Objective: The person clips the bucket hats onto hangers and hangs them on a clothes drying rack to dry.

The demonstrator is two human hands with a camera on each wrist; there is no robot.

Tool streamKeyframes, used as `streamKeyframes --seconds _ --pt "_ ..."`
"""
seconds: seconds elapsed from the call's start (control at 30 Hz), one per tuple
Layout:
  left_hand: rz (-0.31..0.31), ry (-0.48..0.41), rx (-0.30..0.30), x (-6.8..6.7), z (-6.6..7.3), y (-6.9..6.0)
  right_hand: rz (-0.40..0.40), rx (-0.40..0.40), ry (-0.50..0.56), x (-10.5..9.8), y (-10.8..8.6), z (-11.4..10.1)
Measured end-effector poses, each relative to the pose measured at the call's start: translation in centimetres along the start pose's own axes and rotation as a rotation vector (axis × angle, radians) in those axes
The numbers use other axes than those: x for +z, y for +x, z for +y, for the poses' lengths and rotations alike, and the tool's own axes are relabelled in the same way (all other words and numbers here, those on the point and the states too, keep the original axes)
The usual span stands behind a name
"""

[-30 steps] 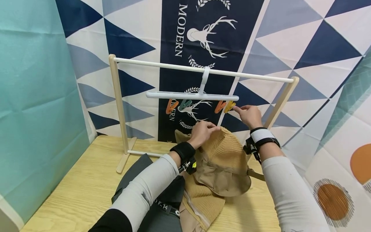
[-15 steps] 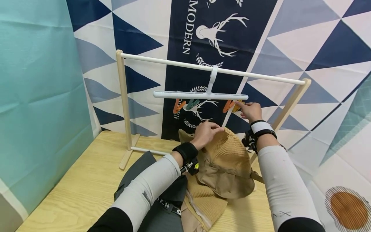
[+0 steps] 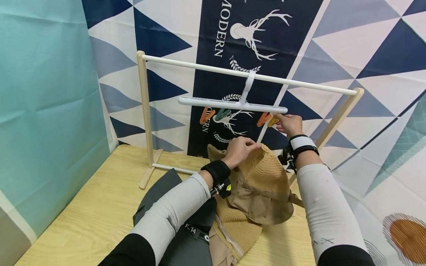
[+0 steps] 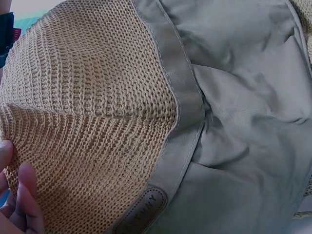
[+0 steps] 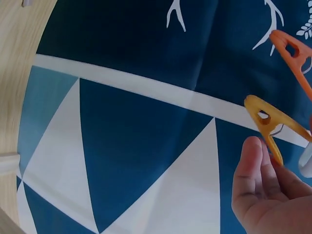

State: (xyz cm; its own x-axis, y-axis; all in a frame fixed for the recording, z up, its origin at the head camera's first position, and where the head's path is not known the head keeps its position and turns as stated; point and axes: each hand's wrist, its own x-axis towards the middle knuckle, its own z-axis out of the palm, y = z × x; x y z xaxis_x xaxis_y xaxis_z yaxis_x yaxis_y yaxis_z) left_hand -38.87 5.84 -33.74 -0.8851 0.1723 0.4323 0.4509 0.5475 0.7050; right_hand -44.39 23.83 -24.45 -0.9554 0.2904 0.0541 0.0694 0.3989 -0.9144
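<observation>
Our left hand (image 3: 240, 150) pinches the crown of the tan knit hat with khaki fabric brim (image 3: 267, 175), below the white plastic hanger (image 3: 226, 104). Our right hand (image 3: 291, 125) touches the yellow plastic clip (image 5: 282, 117); can't tell if it's grasping.

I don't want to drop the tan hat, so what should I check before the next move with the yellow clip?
1. Tan hat held: ok; the left hand pinches its knit crown.
2. Hanger hooked over the rod: ok.
3. Right hand at the yellow clip: ok.
4. Firm grip on that clip: cannot tell.
5. Clip squeezed open: not ok; its handles stand apart.
6. Hat up at the clip: not ok; it sits below, apart from it.
</observation>
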Motion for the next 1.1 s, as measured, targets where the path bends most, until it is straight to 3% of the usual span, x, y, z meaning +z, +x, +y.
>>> streamKeyframes --seconds 0.13,0.37,0.63,0.87,1.1 --pt "-0.027 -0.027 0.009 0.1 0.3 -0.1 0.029 0.007 -0.019 -0.2 -0.3 0.0" --pt "-0.059 -0.156 0.012 0.1 0.3 -0.3 0.056 0.000 -0.027 0.1 -0.8 -0.4" --pt "-0.042 -0.206 0.024 -0.1 0.5 -0.2 0.056 0.001 -0.004 -0.3 -1.3 -0.6" --pt "-0.075 -0.183 0.055 0.2 0.6 -0.5 0.069 0.000 -0.041 -1.0 -2.5 -0.1" --pt "-0.080 -0.116 0.148 0.7 0.5 -0.5 0.050 -0.052 -0.133 -1.7 -3.6 0.3"
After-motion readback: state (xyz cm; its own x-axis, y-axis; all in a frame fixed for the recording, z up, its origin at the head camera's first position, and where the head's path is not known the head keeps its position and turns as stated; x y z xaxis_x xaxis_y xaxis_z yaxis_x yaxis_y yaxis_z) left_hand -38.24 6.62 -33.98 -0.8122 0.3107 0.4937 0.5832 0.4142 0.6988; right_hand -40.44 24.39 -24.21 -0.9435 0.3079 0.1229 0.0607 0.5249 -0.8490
